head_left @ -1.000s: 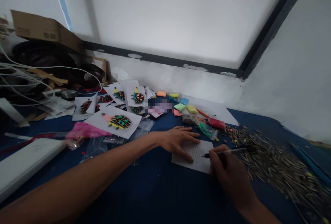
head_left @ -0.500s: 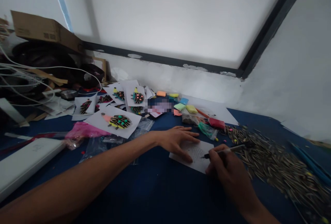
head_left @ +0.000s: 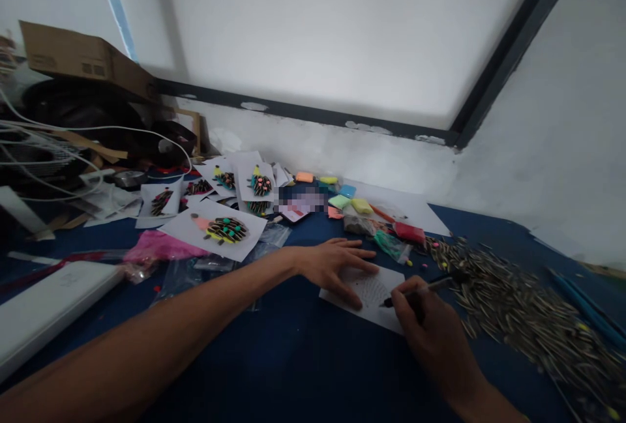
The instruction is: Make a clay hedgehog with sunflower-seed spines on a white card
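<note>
And it's my right hand [head_left: 430,328] on the slim clear-barrelled pen with a black tip [head_left: 443,281], fingers clamped around it, nib angled down at curved rows of grey lines on the small rectangular white paper sheet [head_left: 376,317] — whether it touches, I can't tell. That sheet lies askew on the dark blue tabletop [head_left: 293,364], right between my hands. My left hand [head_left: 336,266] lies across its far left part, fingers spread apart. Off to the right sprawls a heap of slim striped seeds [head_left: 523,312]; beyond the sheet, a soft red packet [head_left: 409,233].
</note>
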A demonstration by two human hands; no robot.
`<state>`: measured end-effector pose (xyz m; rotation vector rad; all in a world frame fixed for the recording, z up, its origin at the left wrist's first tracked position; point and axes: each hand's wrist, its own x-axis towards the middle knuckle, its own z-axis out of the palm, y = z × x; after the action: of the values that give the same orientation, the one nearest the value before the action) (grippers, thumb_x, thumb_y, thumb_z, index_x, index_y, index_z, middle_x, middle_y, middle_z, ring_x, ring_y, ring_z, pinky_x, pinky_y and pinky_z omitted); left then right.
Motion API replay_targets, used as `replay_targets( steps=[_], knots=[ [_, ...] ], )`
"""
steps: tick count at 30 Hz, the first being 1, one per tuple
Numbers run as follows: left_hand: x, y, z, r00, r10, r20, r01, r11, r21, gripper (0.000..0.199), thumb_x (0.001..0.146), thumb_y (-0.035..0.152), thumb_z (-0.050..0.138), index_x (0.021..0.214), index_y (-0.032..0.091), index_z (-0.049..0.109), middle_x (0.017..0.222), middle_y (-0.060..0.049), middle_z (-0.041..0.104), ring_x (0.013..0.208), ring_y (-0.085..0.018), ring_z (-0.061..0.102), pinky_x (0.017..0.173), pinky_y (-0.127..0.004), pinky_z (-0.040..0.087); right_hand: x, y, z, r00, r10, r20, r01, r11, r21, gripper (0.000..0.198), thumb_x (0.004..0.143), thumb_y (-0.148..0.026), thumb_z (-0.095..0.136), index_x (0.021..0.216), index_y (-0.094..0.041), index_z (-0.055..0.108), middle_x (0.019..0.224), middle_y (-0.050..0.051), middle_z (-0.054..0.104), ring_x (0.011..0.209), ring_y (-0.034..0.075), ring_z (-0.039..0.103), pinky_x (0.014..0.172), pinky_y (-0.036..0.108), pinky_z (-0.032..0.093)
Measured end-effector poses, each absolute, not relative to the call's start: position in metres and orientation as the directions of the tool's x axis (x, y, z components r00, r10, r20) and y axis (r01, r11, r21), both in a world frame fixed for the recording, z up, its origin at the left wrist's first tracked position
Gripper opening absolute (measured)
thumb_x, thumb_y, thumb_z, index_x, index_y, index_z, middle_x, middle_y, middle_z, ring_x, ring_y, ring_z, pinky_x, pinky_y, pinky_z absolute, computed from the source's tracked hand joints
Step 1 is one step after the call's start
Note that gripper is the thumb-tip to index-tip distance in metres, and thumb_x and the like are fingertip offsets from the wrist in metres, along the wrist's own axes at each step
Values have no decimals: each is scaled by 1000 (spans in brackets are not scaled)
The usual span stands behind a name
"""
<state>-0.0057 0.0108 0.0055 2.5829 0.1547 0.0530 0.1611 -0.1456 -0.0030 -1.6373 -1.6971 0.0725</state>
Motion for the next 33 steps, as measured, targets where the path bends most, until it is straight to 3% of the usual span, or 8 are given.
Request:
replay_targets(
  steps=[33],
  knots=[
    [-5,10,5,991,136,7,111,-841,529,78,75,60,64,142,28,38,156,-3,19,145,-29,3,114,-51,1,159,-145,-1,50,878,475,854,209,-477,25,88,-35,43,68,-21,50,51,-2,55,37,12,51,39,24,35]
  ],
)
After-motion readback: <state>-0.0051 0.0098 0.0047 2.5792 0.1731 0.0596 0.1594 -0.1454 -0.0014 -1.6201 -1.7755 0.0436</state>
